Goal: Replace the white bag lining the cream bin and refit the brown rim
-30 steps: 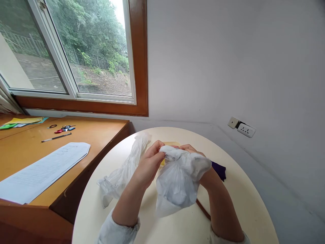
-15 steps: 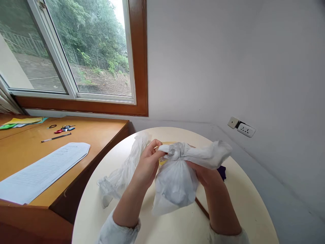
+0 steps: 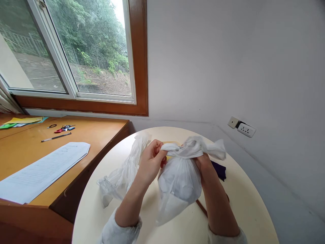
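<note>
A white plastic bag (image 3: 180,183) with something bulky inside hangs over the round cream table (image 3: 243,203), its twisted neck loosely knotted at the top. My left hand (image 3: 152,159) pinches one twisted end at the left of the knot. Behind the knot's right side is my right hand (image 3: 204,166), its fingers mostly hidden by the plastic; they look closed on the bag. The other loose end sticks out to the right. A second white plastic bag (image 3: 124,173) lies crumpled on the table, left of my left hand.
Dark purple cloth (image 3: 219,170) lies beyond my right forearm, and a brown strip (image 3: 201,207) is partly hidden by it. Something yellow (image 3: 170,143) lies behind the knot. On the wooden desk (image 3: 101,130) at left are papers (image 3: 45,173), a pen (image 3: 56,137) and keys (image 3: 66,128).
The knot has shifted right and loosened into a wider loop. The right loose end looks shorter, and the bag's body has swung slightly right and lower. More of the purple cloth shows.
</note>
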`<state>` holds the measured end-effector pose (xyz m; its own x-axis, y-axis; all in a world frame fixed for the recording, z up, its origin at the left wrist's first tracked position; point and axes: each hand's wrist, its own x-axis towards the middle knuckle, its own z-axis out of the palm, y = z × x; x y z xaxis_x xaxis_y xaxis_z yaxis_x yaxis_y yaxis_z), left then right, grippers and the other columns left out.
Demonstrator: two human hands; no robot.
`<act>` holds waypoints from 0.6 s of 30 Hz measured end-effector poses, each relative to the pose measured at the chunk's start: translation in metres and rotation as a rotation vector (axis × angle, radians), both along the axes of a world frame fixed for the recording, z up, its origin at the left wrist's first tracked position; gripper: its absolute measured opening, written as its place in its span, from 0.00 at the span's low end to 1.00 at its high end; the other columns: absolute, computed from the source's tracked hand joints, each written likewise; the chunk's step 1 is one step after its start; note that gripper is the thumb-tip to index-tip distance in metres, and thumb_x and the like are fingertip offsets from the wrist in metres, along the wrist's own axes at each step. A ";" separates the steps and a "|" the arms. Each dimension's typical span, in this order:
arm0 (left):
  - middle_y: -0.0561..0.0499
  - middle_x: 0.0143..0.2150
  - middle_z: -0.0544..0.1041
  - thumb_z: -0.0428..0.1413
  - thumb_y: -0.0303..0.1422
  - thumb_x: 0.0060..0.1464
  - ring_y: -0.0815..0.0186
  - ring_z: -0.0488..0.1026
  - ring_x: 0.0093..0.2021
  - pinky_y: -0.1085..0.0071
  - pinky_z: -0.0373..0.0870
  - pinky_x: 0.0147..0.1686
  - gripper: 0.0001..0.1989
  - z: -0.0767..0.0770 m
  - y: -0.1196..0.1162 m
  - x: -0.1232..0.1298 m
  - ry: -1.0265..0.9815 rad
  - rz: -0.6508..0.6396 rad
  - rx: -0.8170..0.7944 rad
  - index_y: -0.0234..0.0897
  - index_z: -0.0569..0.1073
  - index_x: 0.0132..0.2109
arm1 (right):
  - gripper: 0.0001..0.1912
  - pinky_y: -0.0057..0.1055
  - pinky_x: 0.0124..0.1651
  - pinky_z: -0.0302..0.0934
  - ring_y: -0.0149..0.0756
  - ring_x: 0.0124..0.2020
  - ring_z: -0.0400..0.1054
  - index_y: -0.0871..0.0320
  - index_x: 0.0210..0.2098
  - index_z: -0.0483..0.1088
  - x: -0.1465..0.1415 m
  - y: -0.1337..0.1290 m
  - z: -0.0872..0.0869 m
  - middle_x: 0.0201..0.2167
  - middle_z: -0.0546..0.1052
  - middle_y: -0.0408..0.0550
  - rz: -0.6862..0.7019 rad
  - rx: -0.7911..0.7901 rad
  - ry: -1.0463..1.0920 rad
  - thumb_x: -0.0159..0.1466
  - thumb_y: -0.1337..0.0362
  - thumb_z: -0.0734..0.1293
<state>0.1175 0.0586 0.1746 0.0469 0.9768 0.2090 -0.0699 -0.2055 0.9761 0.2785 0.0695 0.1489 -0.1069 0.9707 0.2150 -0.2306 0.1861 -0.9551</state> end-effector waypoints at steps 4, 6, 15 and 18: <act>0.57 0.23 0.65 0.53 0.31 0.50 0.70 0.65 0.25 0.75 0.62 0.26 0.08 0.003 -0.002 0.001 -0.021 -0.001 0.033 0.38 0.60 0.27 | 0.17 0.38 0.38 0.63 0.44 0.37 0.69 0.54 0.34 0.70 -0.003 -0.003 0.014 0.29 0.74 0.49 0.099 -0.057 0.115 0.59 0.49 0.58; 0.55 0.27 0.68 0.53 0.29 0.50 0.69 0.66 0.31 0.74 0.63 0.33 0.07 0.005 -0.002 0.002 -0.049 -0.013 0.068 0.37 0.61 0.28 | 0.18 0.39 0.39 0.63 0.44 0.36 0.68 0.53 0.31 0.70 -0.002 -0.002 0.015 0.26 0.73 0.49 0.113 -0.021 0.118 0.59 0.48 0.57; 0.58 0.24 0.64 0.54 0.30 0.51 0.71 0.61 0.29 0.75 0.55 0.32 0.07 0.004 -0.006 0.000 -0.278 -0.173 -0.007 0.38 0.61 0.30 | 0.23 0.40 0.41 0.64 0.44 0.39 0.69 0.53 0.31 0.70 0.001 0.002 0.008 0.32 0.75 0.51 0.111 -0.035 0.137 0.60 0.44 0.53; 0.57 0.24 0.65 0.53 0.30 0.50 0.70 0.61 0.28 0.74 0.54 0.32 0.06 0.006 -0.006 -0.001 -0.267 -0.228 -0.049 0.38 0.61 0.30 | 0.25 0.40 0.39 0.64 0.45 0.36 0.69 0.55 0.30 0.71 0.002 0.002 0.010 0.31 0.75 0.52 0.176 -0.099 0.153 0.60 0.44 0.52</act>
